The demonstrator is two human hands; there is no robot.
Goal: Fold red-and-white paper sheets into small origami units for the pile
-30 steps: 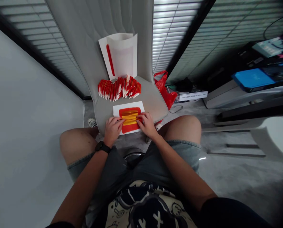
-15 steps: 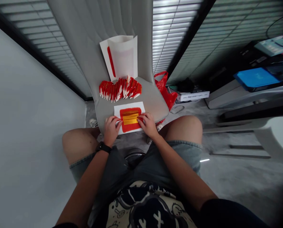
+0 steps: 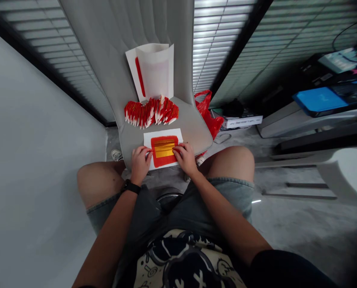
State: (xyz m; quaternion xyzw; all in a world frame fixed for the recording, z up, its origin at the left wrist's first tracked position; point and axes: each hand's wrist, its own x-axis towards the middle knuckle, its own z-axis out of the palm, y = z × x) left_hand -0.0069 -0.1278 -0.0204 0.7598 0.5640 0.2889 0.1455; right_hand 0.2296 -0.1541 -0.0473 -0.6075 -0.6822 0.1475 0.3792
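Note:
A white paper sheet with a red printed block and a creased gold centre point(image 3: 164, 148) lies at the front edge of a grey chair seat. My left hand point(image 3: 140, 163) pinches at the left side of the red block. At the right side of the gold part, my right hand point(image 3: 186, 158) has its thumb and fingertips pressed together on the paper. Beyond the sheet stands a row of folded red and white paper pieces point(image 3: 151, 112). Behind them, white sheets point(image 3: 157, 72), curled and showing a red strip, lean on the chair back.
The grey chair point(image 3: 193, 120) holds these papers. To its right are a red plastic bag point(image 3: 210, 118) and a white-sided box point(image 3: 242, 121) on the floor. A blue object point(image 3: 322, 100) and a white chair point(image 3: 350, 172) are farther right. A wall point(image 3: 31, 160) is on the left.
Both hands remain at the sheet, with only a very slight shift of the left fingertips. The view has moved a little.

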